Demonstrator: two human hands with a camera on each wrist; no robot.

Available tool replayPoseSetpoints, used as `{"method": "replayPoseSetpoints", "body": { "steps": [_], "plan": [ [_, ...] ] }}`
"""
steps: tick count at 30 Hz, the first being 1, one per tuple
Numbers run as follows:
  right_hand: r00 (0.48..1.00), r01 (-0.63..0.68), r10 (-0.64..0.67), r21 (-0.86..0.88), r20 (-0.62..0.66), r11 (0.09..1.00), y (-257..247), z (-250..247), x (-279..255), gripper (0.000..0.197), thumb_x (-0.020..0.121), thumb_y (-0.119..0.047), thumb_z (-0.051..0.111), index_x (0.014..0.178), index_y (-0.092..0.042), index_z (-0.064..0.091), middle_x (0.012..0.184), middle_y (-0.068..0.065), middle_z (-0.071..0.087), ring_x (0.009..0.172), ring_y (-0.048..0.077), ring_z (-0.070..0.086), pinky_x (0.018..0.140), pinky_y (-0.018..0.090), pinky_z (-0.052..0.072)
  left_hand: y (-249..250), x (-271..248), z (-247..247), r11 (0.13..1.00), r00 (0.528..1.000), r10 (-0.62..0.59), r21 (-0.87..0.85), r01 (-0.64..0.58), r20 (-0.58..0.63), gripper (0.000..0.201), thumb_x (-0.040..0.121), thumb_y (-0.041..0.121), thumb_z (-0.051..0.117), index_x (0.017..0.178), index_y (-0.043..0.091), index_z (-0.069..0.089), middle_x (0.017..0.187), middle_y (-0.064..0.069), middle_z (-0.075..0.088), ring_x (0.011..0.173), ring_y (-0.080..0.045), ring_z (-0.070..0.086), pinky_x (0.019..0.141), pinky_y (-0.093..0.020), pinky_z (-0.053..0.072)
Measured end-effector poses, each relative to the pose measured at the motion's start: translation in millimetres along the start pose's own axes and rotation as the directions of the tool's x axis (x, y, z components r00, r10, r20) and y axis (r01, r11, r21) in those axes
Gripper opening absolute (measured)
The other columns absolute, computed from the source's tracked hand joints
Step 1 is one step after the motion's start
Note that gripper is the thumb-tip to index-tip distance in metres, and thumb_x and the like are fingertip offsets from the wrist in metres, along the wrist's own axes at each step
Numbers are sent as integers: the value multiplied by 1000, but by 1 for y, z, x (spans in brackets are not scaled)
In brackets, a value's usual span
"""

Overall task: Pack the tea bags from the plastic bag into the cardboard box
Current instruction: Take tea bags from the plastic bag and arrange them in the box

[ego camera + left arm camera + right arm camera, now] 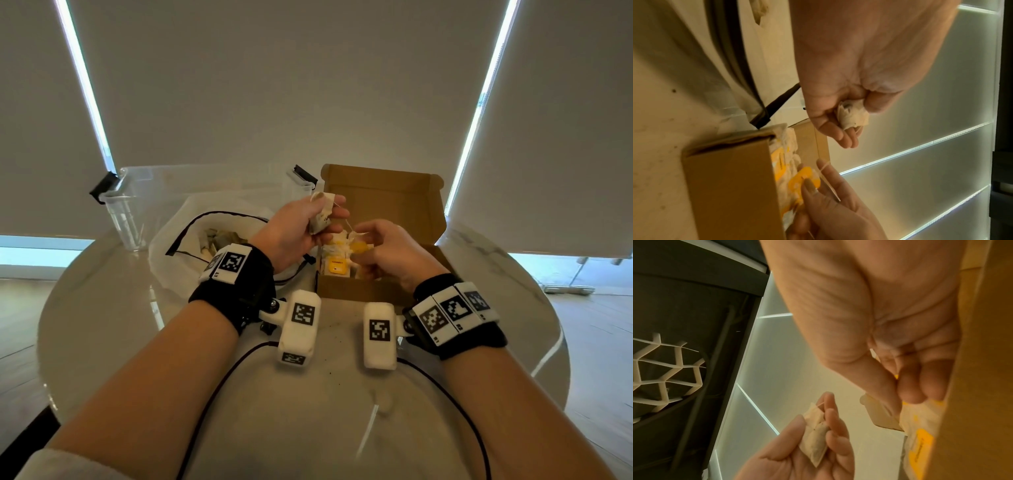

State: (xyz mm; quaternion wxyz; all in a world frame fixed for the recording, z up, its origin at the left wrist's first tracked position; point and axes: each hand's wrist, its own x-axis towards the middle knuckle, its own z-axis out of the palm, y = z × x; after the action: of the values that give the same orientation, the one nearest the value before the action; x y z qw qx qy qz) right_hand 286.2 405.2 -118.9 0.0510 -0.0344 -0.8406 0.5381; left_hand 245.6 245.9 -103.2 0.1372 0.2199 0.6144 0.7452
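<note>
Now our left hand [301, 226] pinches a tea bag [322, 214] at 12 o'clock above the cardboard box [359, 291]. Our right hand [387, 250] pinches its yellow tag [359, 247], string [347, 224] taut between. We should slacken it, then lower bag and tag in together.

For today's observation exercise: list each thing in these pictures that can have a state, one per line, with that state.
Cardboard box: lid open, partly filled with tea bags.
Plastic bag: open, tea bags inside.
Tea bag: held above the box.
Left hand: grips the tea bag.
Right hand: pinches the tea bag's yellow tag over the box.
Clear plastic container: lid off.
</note>
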Motion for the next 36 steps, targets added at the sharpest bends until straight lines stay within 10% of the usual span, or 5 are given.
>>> {"method": "replayPoseSetpoints", "body": {
  "steps": [18, 30, 36],
  "plan": [
    [981, 183, -180, 35, -74, 982, -3, 9, 2, 6, 87, -8, 63, 88, -13, 65, 81, -1, 62, 66, 5, 56, 55, 12, 50, 10, -5, 2, 994, 995, 87, -66, -85, 37, 34, 104, 25, 28, 117, 16, 58, 99, 1, 62, 79, -10, 57, 71, -22, 46],
    [974, 227, -213, 287, -80, 931, -16, -1, -12, 38, 82, -5, 67, 118, -18, 61, 83, 4, 66, 67, 11, 60, 59, 22, 50, -4, -2, 1, 985, 995, -33, 170, 16, 99, 34, 103, 32, 30, 129, 27, 51, 112, -4, 61, 105, -21, 54, 94, -35, 41],
    [985, 159, -138, 255, -101, 954, -15, 1, -12, 22, 84, -5, 66, 105, -10, 68, 88, 6, 67, 70, 11, 58, 57, 20, 49, -10, -2, 9, 958, 980, -62, 287, 5, 190, 45, 102, 38, 30, 147, 33, 27, 150, 6, 32, 122, -9, 38, 104, -33, 27]
  ]
}}
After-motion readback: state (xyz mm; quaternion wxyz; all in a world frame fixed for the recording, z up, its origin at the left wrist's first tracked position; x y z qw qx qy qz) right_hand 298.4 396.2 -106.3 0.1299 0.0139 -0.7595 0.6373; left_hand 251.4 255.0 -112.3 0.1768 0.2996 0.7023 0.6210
